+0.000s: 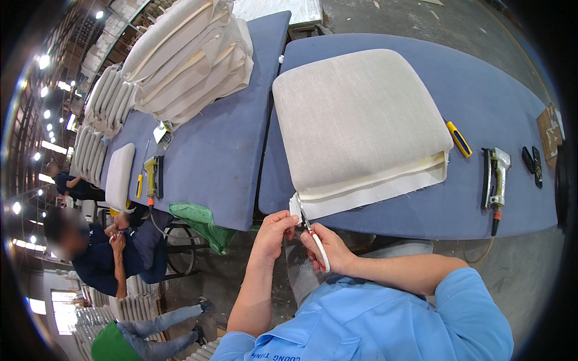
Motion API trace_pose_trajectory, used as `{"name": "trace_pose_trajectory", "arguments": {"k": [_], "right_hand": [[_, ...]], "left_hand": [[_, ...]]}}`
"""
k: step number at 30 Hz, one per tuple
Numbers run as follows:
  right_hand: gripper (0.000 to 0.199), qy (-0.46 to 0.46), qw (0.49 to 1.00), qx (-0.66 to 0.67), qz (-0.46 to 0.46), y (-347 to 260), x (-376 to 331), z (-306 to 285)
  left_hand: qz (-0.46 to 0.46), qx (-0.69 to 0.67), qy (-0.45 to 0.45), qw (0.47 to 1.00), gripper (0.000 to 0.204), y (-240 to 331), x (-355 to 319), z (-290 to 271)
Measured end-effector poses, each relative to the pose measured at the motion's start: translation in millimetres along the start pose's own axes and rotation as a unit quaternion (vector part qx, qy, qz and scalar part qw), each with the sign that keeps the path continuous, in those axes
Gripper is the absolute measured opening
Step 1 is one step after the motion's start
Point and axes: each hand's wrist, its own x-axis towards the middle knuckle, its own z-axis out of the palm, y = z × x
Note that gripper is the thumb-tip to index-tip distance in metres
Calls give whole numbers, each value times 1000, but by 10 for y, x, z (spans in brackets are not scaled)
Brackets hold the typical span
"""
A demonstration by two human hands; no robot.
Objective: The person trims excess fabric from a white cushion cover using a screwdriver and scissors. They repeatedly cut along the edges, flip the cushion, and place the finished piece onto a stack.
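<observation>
A light grey fabric-covered seat cushion (355, 114) lies on the blue padded table in front of me. Its near side shows a cream edge and a loose fabric flap (373, 194) with a frayed border. My left hand (276, 233) pinches the fabric at the flap's left corner (295, 208). In my right hand (332, 249) are scissors (321, 249) with white and red handles. Their blades reach up to that same corner, just beside my left fingers. How far the blades are apart is hard to see.
Right of the cushion lie a yellow-handled tool (459, 139), a staple gun (497, 177) with a hose, black clips (532, 163) and a cardboard box (550, 135). Stacked covers (192, 60) stand on the left table, with another staple gun (155, 177). A co-worker (102, 253) sits at left.
</observation>
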Motion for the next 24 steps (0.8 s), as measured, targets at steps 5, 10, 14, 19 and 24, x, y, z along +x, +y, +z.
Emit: {"name": "trace_pose_trajectory", "arguments": {"k": [5, 10, 14, 19, 24], "right_hand": [[41, 3, 1000, 11, -11, -38, 62, -3], [39, -5, 1000, 22, -14, -47, 71, -50], [37, 4, 1000, 29, 4, -43, 116, -47], [33, -12, 998, -30, 44, -235, 15, -31], [27, -56, 997, -44, -32, -365, -424, -394]], "left_hand": [[-4, -12, 1, 1000, 16, 2, -1, 14], [-5, -16, -6, 1000, 14, 9, 8, 36], [-8, -25, 6, 1000, 14, -72, 8, -1], [20, -8, 27, 999, 16, -141, -126, -12], [254, -215, 328, 884, 8, -244, -521, -453]]}}
